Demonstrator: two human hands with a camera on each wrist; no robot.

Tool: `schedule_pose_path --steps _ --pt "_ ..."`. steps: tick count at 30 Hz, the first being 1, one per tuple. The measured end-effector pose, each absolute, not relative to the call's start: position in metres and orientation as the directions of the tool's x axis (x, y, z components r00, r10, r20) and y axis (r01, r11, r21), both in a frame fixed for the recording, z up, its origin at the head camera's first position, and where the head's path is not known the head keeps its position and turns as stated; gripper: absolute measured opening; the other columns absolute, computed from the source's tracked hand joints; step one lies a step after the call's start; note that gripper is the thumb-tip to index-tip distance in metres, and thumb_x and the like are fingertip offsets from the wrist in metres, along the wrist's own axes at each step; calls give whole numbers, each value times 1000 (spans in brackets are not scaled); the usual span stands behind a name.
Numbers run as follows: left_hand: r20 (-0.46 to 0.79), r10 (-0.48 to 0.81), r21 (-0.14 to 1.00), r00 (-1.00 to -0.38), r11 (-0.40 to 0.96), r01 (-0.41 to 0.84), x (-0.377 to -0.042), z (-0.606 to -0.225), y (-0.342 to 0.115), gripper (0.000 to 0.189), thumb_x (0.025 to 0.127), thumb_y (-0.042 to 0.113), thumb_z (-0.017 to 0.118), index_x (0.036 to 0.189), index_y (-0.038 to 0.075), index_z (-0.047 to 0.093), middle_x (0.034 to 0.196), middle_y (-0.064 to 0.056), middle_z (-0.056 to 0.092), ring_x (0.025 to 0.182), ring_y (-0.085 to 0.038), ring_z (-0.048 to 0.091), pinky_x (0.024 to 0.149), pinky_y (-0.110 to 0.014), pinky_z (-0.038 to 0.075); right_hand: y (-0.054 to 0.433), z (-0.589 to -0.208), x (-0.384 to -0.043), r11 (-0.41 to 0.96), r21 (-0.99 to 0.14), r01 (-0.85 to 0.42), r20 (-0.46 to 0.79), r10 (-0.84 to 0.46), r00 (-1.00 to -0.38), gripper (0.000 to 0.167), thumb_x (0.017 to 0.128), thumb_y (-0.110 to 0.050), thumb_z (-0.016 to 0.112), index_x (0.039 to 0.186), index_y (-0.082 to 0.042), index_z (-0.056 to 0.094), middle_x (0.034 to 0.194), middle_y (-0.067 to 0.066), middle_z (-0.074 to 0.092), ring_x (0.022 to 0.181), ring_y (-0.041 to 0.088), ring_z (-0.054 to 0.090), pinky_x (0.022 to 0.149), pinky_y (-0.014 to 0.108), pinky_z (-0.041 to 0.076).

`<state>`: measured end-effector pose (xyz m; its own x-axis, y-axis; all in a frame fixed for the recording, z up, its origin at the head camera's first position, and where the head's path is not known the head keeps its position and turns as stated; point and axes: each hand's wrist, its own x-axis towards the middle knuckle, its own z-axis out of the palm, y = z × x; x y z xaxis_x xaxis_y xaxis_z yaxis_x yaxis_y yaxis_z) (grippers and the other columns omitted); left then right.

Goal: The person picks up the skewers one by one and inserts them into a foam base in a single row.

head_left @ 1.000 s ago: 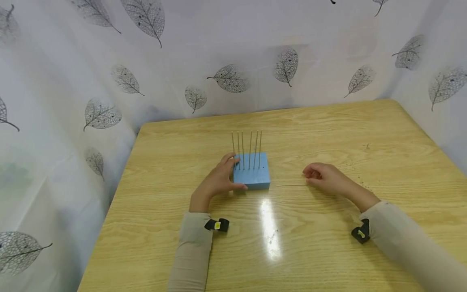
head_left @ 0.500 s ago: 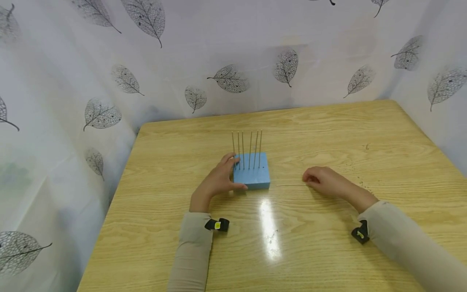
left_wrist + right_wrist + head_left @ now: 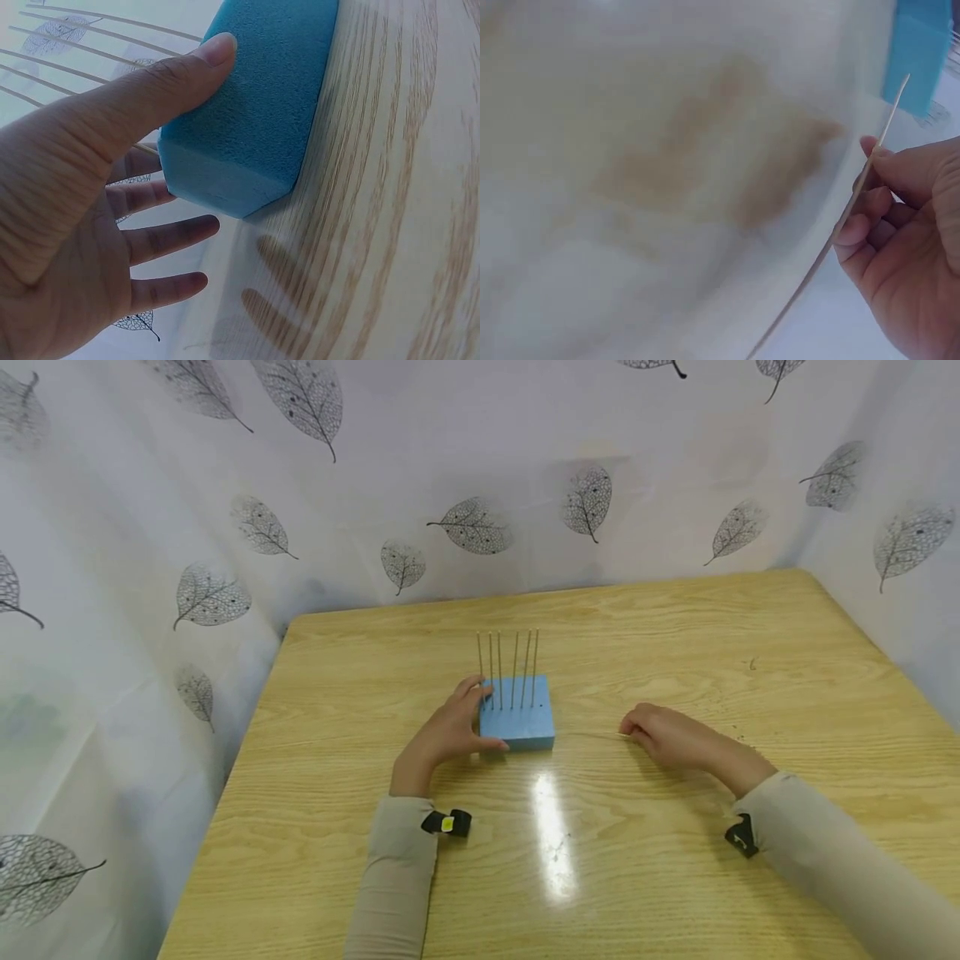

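Observation:
A blue foam block (image 3: 525, 724) sits on the wooden table, with several thin sticks (image 3: 514, 668) standing upright in a row in its top. My left hand (image 3: 448, 728) holds the block at its left side. In the left wrist view the thumb (image 3: 219, 49) presses the block's near face, while two lower fingers stick out past its end. To the right of the block, low over the table, is my right hand (image 3: 670, 737). It pinches another thin stick (image 3: 810, 271) between thumb and fingertips; the stick's far end overlaps the block in the right wrist view.
The wooden table (image 3: 315, 860) reaches back to a white curtain (image 3: 345, 518) printed with grey leaves. A small dark hole (image 3: 541, 705) shows in the block's top, right of the row. Dark specks lie behind the right wrist.
The right hand's fingers have closed and turned a little, with the thin stick now pinched; earlier it lay along the table to their left. The left hand and block have stayed put.

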<state>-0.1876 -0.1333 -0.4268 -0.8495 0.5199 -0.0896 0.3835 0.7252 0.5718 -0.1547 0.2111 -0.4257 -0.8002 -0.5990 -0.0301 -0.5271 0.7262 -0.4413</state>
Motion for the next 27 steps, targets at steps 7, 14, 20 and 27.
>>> schedule_pose_path --steps 7,14,20,27 --pt "-100 513 580 -853 726 369 -187 -426 -134 97 72 42 80 147 5 31 155 -13 18 139 -29 25 107 -45 34 209 -405 -167 663 -468 -584 95 -620 -779 14 91 7 55 97 2 66 90 7 60 78 17 56 67 34 50" --pt "-99 519 581 -849 723 374 -188 -426 -134 97 72 43 80 147 5 31 155 -14 17 140 -29 25 107 -45 34 198 -391 -177 623 -451 -639 335 -546 -768 7 89 4 59 92 0 64 87 8 59 68 8 45 57 25 43" --pt "-102 520 573 -848 728 377 -189 -426 -134 97 72 44 80 147 5 31 155 -13 17 140 -28 24 108 -43 33 186 -387 -183 594 -505 -627 443 -445 -778 5 91 3 58 92 -1 60 79 4 57 66 6 46 55 20 39" --pt "-102 527 583 -844 719 379 -190 -426 -135 98 72 44 80 147 5 31 155 -13 17 140 -28 25 108 -44 33 166 -381 -186 501 -657 -564 468 -316 -825 8 95 -5 54 95 2 56 79 8 60 66 9 57 57 15 44"
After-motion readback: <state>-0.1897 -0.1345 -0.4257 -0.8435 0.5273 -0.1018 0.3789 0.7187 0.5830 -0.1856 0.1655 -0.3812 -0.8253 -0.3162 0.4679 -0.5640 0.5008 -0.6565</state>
